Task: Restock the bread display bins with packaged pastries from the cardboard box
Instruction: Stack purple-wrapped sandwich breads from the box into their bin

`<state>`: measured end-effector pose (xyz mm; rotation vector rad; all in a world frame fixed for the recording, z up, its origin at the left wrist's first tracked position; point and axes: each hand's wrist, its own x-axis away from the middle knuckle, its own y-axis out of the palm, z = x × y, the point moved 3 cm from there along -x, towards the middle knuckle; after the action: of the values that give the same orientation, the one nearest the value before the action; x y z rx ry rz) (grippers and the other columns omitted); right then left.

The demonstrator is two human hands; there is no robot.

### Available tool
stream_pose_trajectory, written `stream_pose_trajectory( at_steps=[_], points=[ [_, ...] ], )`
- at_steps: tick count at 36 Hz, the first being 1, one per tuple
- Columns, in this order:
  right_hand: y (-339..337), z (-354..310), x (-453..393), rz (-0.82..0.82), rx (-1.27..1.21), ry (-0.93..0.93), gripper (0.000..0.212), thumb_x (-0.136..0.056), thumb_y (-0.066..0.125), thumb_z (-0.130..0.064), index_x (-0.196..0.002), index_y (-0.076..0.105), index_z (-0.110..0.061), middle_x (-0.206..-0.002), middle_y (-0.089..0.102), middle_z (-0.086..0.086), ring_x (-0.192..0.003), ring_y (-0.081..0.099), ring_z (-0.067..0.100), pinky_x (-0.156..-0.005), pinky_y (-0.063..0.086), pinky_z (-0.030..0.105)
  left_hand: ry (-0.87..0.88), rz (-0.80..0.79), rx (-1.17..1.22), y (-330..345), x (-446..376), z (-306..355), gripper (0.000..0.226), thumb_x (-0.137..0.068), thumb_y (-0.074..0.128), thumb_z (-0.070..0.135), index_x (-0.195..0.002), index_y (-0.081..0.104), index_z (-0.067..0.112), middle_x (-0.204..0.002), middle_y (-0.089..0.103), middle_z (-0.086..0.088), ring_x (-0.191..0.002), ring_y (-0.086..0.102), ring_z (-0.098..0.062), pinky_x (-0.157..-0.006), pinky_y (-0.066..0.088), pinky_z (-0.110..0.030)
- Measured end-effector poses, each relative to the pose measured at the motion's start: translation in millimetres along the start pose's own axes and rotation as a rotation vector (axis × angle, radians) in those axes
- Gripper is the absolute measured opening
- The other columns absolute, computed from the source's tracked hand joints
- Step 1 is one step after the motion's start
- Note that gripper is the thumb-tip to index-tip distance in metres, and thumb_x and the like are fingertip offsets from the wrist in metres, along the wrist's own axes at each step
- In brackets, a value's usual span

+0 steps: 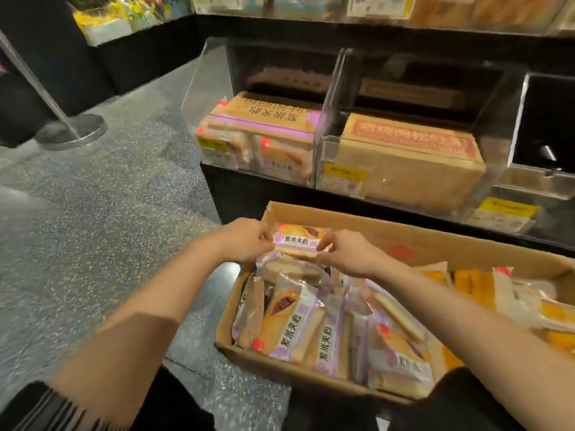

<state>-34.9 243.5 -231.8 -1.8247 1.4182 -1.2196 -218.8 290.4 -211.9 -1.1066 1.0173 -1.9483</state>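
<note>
Lower centre-right of frame: open cardboard box (pixel 404 234), brown corrugated, packed with glossy plastic-wrapped pastries (pixel 289 331), purple-and-orange wrappers with printed characters, lying jumbled at angles; more yellow-orange packs toward the right edge. At the box's far left corner, left hand (pixel 245 239) and right hand (pixel 348 253) each pinch one end of a single flat pastry pack (pixel 297 241), held level just above the pile. Speckled grey floor (pixel 93 213) at left. Beyond, centre frame, clear acrylic display bins (pixel 320 144) with yellow tags: the left one holds similar purple packs under a cardboard carton, the middle one a brown carton.
</note>
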Motion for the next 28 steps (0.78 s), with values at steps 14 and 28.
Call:
stream_pose_trajectory(
  at_steps=[14,28],
  points=[
    [49,19,-10,-0.115,-0.885,0.550,0.022,-0.088,0.067,-0.013,-0.076,0.054,-0.001,-0.065,0.058,0.015,-0.045,0.056,0.022,-0.034,0.041,0.023,-0.279,0.032,0.314,30,-10,-8,0.018,-0.088,0.067,0.024,-0.090,0.056,0.010,-0.069,0.057,-0.005,-0.057,0.054,-0.017,-0.054,0.046,-0.025],
    [14,-8,2,-0.323,-1.771,0.359,0.022,-0.085,0.034,0.013,-0.093,0.053,0.007,-0.109,0.063,0.026,-0.089,0.067,0.033,-0.060,0.061,0.037,-0.394,0.171,1.136,0,-12,-17,0.048,-0.083,0.067,-0.005,-0.127,0.048,-0.001,-0.105,0.062,-0.018,-0.083,0.063,-0.021,-0.062,0.057,-0.027]
  ],
)
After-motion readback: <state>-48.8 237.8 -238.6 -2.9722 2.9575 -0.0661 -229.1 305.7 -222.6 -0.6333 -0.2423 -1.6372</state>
